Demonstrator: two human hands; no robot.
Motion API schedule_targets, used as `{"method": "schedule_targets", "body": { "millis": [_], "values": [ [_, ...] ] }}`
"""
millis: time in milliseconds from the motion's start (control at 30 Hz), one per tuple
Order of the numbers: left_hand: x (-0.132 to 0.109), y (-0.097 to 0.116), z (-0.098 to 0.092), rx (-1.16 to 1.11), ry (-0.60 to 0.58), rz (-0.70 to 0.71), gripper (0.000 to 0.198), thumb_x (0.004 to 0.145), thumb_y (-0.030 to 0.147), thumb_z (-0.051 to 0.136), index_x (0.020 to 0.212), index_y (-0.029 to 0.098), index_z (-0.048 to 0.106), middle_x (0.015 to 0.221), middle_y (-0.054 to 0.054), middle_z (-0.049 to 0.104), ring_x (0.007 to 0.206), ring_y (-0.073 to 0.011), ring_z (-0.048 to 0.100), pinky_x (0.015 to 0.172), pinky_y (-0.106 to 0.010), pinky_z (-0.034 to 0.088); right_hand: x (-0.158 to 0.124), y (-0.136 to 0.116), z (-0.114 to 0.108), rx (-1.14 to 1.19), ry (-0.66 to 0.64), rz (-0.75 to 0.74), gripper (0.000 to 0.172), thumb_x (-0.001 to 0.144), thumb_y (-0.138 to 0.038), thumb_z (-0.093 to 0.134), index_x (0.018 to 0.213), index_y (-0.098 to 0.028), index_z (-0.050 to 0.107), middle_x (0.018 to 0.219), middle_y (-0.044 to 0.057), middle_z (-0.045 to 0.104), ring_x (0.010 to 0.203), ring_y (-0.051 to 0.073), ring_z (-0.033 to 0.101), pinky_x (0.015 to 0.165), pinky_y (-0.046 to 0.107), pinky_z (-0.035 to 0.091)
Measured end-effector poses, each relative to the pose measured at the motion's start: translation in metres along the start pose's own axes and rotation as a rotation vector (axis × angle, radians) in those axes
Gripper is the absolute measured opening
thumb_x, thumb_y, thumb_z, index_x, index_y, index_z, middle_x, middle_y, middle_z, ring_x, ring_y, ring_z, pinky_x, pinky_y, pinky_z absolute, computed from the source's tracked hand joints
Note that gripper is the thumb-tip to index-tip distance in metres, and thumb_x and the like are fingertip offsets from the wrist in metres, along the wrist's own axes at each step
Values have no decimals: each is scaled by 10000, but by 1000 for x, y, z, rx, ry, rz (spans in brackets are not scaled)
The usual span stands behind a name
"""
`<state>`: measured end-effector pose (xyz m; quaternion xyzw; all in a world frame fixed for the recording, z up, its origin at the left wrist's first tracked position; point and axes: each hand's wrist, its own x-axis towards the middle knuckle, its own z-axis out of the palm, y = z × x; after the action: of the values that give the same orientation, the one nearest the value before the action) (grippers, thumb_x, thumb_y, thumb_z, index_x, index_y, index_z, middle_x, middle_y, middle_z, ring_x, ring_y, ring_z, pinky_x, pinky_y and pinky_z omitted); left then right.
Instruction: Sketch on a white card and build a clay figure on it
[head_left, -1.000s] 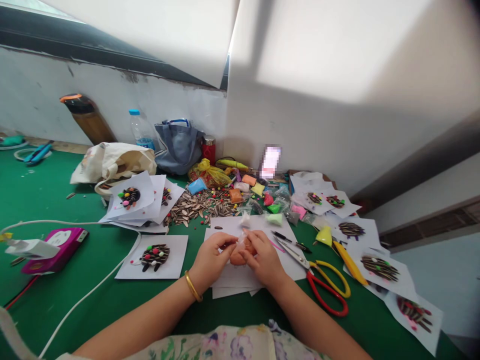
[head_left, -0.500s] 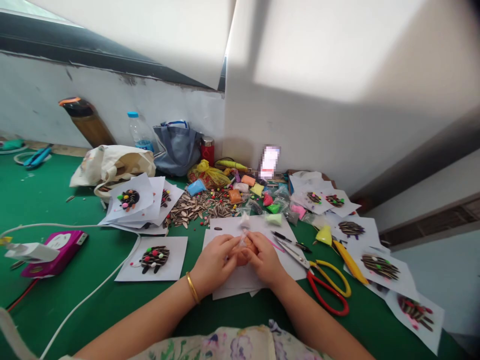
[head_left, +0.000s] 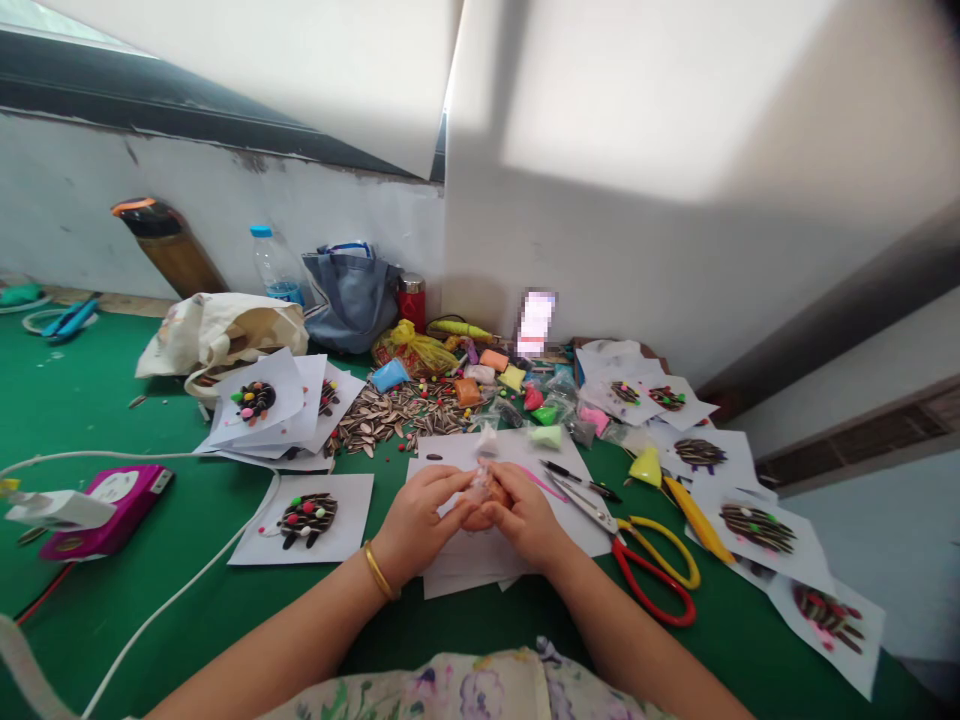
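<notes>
Between my two hands is a small clear plastic bag of orange-brown modelling clay, held over a stack of white paper. My left hand, with a gold bangle at its wrist, is closed on the bag's left side. On the other side, the fingers of my right hand grip the same bag. Part of the clay is covered by my fingers. Scissors with red and yellow handles and a black pen lie just right of my right hand. Behind my hands sits a white clay packet.
Sunflower seeds are heaped behind the paper, among coloured clay packets. Seed-and-clay pictures on paper lie left and right. A yellow utility knife rests at right. A white cable crosses the left side near a magenta box.
My fingers have shifted slightly around the bag, and more of the clay shows between them. The whole view has moved a little.
</notes>
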<state>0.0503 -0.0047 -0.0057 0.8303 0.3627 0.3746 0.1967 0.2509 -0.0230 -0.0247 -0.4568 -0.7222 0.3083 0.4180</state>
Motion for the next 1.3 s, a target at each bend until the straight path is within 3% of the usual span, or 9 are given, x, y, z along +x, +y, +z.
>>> {"method": "schedule_targets", "body": {
  "millis": [167, 300, 433, 600, 767, 867, 1033, 1167, 1300],
  "values": [
    [3, -4, -2, -86, 9, -55, 266, 842, 306, 656, 1094, 222, 669, 1037, -66, 711, 983, -219, 640, 894, -363, 503, -5, -5, 3, 9, -6, 137, 719, 800, -383, 705, 1422, -230, 379, 1237, 83, 589, 1114, 242, 575, 971, 393, 454],
    [5, -3, 5, -265, 78, -222, 122, 836, 278, 649, 932, 216, 691, 884, -34, 702, 819, -178, 639, 759, -304, 512, -3, -10, 4, 49, 7, 166, 570, 738, -315, 755, 1247, -225, 515, 1123, 54, 641, 1007, 225, 610, 902, 364, 480],
    [3, -4, 11, -421, 176, -343, 95, 824, 289, 651, 835, 196, 671, 838, -33, 660, 782, -166, 612, 722, -286, 489, 0, -12, 1, 77, 53, 127, 420, 783, -311, 715, 1166, -220, 569, 1120, 58, 638, 1007, 219, 600, 908, 360, 467],
    [5, -1, 12, -604, 172, -416, 239, 861, 358, 590, 1045, 210, 553, 822, 1, 577, 752, -147, 572, 701, -281, 475, -2, -13, 1, 16, 28, 54, 344, 851, -319, 642, 1175, -234, 566, 1115, 58, 615, 992, 207, 584, 878, 343, 468],
    [8, 3, 8, -366, 115, -399, 216, 930, 373, 445, 818, 200, 510, 741, 13, 520, 692, -141, 503, 657, -271, 417, -8, -17, 7, -2, 12, 99, 423, 848, -396, 632, 1190, -205, 473, 1039, 67, 619, 850, 195, 607, 738, 318, 497],
    [4, 7, 11, -245, 122, -386, 223, 947, 363, 396, 806, 210, 477, 717, 23, 504, 661, -143, 487, 629, -272, 394, -11, -24, 11, -38, 25, 69, 307, 921, -423, 504, 1126, -204, 437, 925, 52, 629, 780, 196, 605, 699, 326, 484],
    [-6, 15, 23, -217, 17, -385, 259, 959, 380, 355, 789, 219, 465, 659, 34, 490, 609, -146, 478, 581, -273, 362, -10, -33, 23, -112, -17, 8, 153, 970, -360, 391, 1039, -223, 400, 766, 8, 602, 687, 189, 563, 644, 317, 448],
    [-3, 18, 20, -289, 82, -393, 268, 956, 384, 364, 781, 215, 476, 667, 29, 485, 617, -142, 477, 592, -269, 381, -8, -35, 28, -25, -2, 18, 168, 976, -368, 387, 1055, -220, 393, 754, -2, 581, 657, 173, 549, 636, 309, 451],
    [4, 13, 11, -399, 224, -446, 278, 958, 420, 384, 797, 210, 470, 651, 38, 448, 592, -129, 438, 584, -260, 385, -4, -34, 24, 126, 88, 40, 206, 974, -411, 416, 1054, -221, 413, 764, -7, 589, 693, 165, 582, 676, 309, 480]
  ]
}}
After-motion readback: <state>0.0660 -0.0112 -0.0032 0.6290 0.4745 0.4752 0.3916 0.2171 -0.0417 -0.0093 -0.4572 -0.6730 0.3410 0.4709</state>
